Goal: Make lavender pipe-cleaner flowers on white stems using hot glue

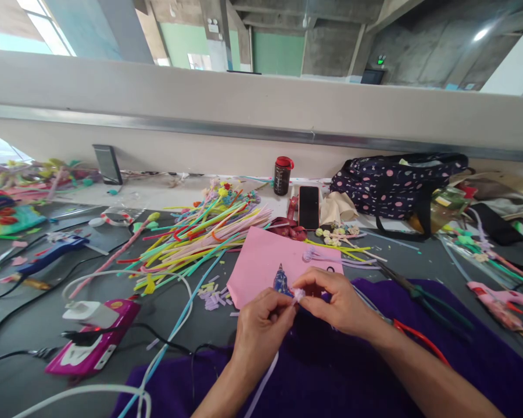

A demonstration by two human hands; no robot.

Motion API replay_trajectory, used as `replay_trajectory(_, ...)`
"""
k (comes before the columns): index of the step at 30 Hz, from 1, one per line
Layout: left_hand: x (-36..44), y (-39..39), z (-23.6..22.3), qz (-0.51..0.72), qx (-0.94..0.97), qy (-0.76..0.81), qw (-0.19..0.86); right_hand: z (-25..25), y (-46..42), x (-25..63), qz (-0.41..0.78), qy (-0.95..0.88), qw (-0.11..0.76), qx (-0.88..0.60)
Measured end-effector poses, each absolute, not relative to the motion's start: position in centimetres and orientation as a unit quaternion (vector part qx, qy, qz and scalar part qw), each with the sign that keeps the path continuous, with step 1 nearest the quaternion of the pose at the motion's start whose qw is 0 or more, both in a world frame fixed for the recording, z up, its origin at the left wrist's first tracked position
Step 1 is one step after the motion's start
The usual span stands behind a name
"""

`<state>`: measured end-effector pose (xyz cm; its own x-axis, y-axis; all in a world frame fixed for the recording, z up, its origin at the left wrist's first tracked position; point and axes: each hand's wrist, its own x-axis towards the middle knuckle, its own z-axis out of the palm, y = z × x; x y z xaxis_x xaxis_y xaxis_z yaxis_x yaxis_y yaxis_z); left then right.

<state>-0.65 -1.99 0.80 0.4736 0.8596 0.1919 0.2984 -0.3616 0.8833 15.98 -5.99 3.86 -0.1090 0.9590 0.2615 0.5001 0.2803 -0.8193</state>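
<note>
Between my two hands is a small pale purple piece of fuzzy pipe cleaner (pixel 298 294), bunched at its top. My left hand (pixel 265 322) pinches it from the left, thumb against fingers. From the other side, the fingertips of my right hand (pixel 331 296) press on the same piece. Just behind the hands, a blue glue gun (pixel 280 281) points its metal tip away from me over a pink sheet (pixel 255 261). A purple cloth (pixel 344 360) lies beneath my forearms.
Pipe cleaners (pixel 218 229) in many colours are heaped left of centre. A magenta power strip (pixel 98 339) with cables sits at left. Pliers (pixel 422 296) and a pink glue gun (pixel 501 302) lie at right. Behind stand a bottle (pixel 282 176), a phone (pixel 309 208) and a patterned bag (pixel 375 186).
</note>
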Motion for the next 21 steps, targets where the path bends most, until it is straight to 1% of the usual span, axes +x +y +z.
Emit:
replay_trajectory(9, -0.69, -2.0, 0.83, 0.354, 0.747, 0.386, 0.41, 4.24, -6.14, 16.29, 0.306, -0.694, 0.401, -0.514)
replay_trajectory(16, -0.74, -2.09, 0.43, 0.35, 0.781, 0.378, 0.353, 3.56, -6.07, 15.85, 0.302, -0.682, 0.396, -0.535)
replay_trajectory(21, -0.7, -2.16, 0.5, 0.352, 0.785, 0.376, 0.344, 3.37, -6.09, 15.73, 0.297, -0.679, 0.401, -0.538)
